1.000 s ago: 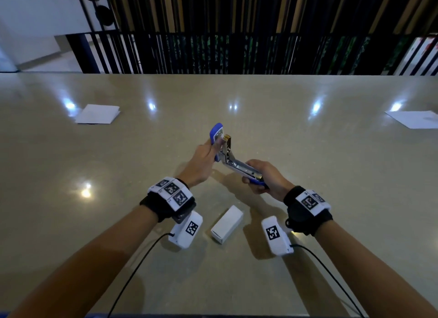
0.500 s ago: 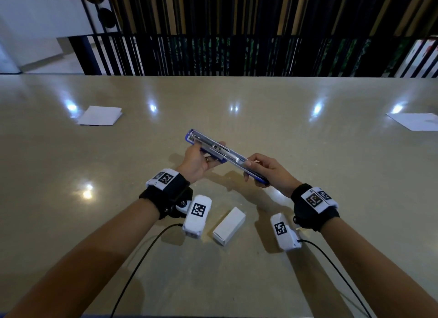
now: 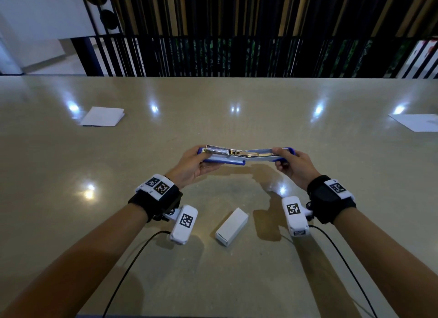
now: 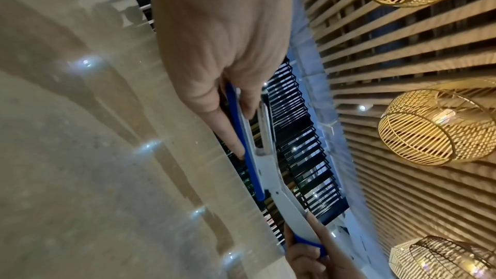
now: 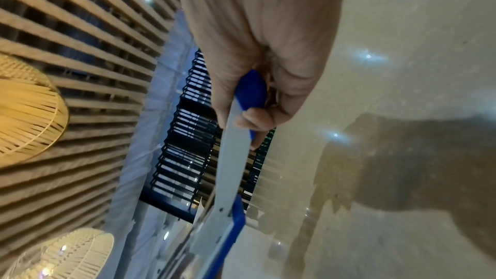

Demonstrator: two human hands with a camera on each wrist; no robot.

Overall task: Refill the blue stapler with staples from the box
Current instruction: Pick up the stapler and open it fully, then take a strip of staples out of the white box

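A: Where is the stapler (image 3: 246, 154)?

B: Held up above the table (image 3: 213, 282), about twelve o'clock from the person, between both hands. It is swung wide open, nearly flat, running from nine o'clock to three o'clock, with the metal staple channel facing up on the left half.

A: And the left hand (image 3: 192, 167)?

B: It grips the nine o'clock half. The thumb lies along the near edge and the fingers curl underneath, so the blue base is clamped between them. The left wrist view shows the same thing: fingers (image 4: 228, 135) stretched along the blue edge of the stapler (image 4: 257, 156), thumb on the other side.

A: The right hand (image 3: 294, 166)?

B: It holds the three o'clock end, the blue-tipped arm. From the right wrist view the thumb and fingers (image 5: 249, 121) pinch that end of the stapler (image 5: 230, 156), closed firmly on it.

A: What about the box (image 3: 231, 226)?

B: A small white box, lying closed on the table at six o'clock from the stapler, between the two forearms and touched by neither hand.

A: Anything else?

B: A folded white paper (image 3: 102, 116) lies far off at ten o'clock, and another sheet (image 3: 418, 121) at two o'clock, at the table's right edge.
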